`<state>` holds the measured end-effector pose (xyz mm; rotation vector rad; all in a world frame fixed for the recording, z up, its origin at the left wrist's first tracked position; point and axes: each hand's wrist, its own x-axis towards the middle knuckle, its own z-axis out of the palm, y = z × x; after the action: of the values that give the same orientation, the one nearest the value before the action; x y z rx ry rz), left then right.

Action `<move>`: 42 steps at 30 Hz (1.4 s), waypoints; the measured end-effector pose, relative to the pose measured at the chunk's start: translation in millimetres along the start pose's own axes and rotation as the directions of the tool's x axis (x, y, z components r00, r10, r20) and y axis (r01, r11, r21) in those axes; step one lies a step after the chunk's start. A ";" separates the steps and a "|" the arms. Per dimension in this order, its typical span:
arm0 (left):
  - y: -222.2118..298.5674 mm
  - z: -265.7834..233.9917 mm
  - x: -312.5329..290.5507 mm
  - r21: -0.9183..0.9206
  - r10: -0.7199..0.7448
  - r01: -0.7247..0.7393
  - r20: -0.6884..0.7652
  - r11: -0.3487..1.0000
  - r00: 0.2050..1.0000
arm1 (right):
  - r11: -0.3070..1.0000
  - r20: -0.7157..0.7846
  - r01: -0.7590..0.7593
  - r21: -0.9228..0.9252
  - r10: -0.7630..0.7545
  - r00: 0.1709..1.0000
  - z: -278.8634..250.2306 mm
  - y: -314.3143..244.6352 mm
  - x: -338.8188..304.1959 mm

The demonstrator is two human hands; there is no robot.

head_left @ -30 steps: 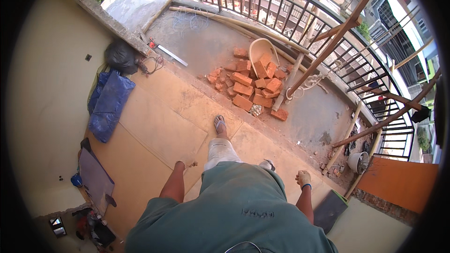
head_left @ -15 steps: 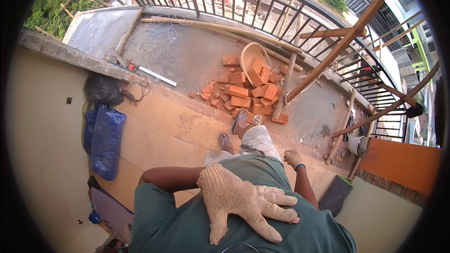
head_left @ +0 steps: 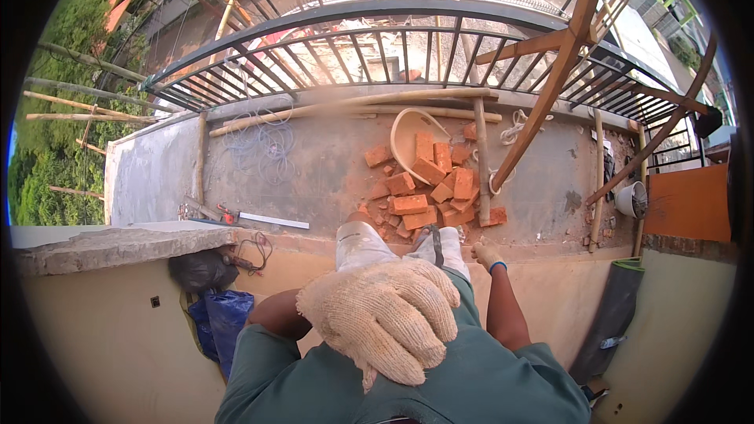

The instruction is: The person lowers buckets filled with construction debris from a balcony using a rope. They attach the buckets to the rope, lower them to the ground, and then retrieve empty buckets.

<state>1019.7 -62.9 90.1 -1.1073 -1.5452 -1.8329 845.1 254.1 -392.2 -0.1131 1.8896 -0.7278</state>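
Note:
My left hand [head_left: 381, 314], in a cream knitted work glove, is held up in front of my green shirt [head_left: 479, 369]. Its back faces up and its fingers lie side by side, slightly bent, with nothing seen in them. Low beside my right thigh is my right hand [head_left: 488, 256], also gloved, with a blue band at the wrist; its fingers are too small and partly hidden to read. Past my knees lies a heap of orange-red bricks [head_left: 410, 204], with broken pieces about it. A shallow tan basin [head_left: 402, 141] leans tilted among the bricks.
A black railing [head_left: 369, 12] bounds the far side, with bamboo poles [head_left: 314, 115] along its foot. A slanting wooden post [head_left: 542, 94] rises at the right, near a white bucket [head_left: 628, 200]. A rough wall edge [head_left: 118, 247], power tool and metal bar [head_left: 275, 221] are on the left.
My view has tilted up and turned, showing more beyond the railing. The left hand's spread fingers have drawn together and curled slightly. My legs have come closer to the brick heap.

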 end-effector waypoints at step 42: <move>-125.0 -854.3 -291.1 0.433 -0.550 0.738 -0.829 -0.518 0.100 | 0.700 -0.650 -0.046 -0.712 -0.633 0.421 53.5 -806.9 367.6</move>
<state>853.1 -894.0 -244.1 1.2224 -2.9317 -0.6679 531.3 -568.4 -273.3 -0.6935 3.1804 -0.3033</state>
